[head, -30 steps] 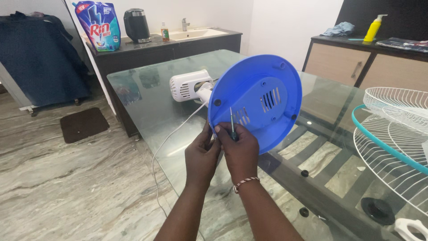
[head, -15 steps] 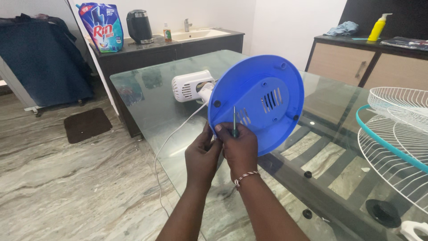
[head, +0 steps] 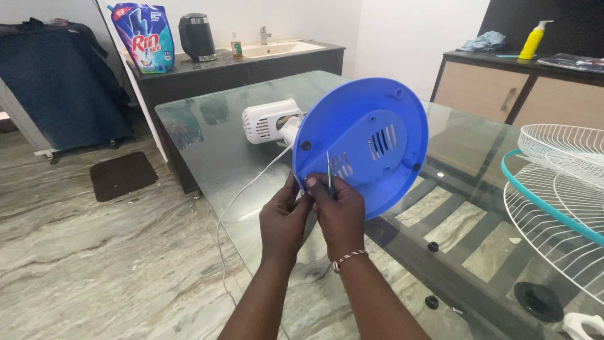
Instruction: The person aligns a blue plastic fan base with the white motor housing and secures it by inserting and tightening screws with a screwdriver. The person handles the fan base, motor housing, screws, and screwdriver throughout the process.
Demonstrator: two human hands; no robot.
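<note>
A round blue fan base point(head: 368, 135) stands on edge on the glass table point(head: 207, 132), its vented underside facing me. My left hand point(head: 283, 220) pinches the base's lower left rim. My right hand point(head: 340, 211) grips a small screwdriver point(head: 328, 171), whose thin shaft points up against the underside. Behind the base lies the white fan motor housing point(head: 267, 121), and a white cord point(head: 242, 195) runs from it over the table edge to the floor.
White wire fan grilles point(head: 553, 182) with a teal rim lie at the right. A dark counter point(head: 220, 66) behind holds a detergent pouch point(head: 143, 34), a kettle point(head: 196, 36) and a sink. A yellow bottle point(head: 532, 39) stands on the right cabinet. A dark mat point(head: 123, 175) lies on the marble floor.
Both hands and the blue base stay almost where they were. The screwdriver shifts slightly in my right hand.
</note>
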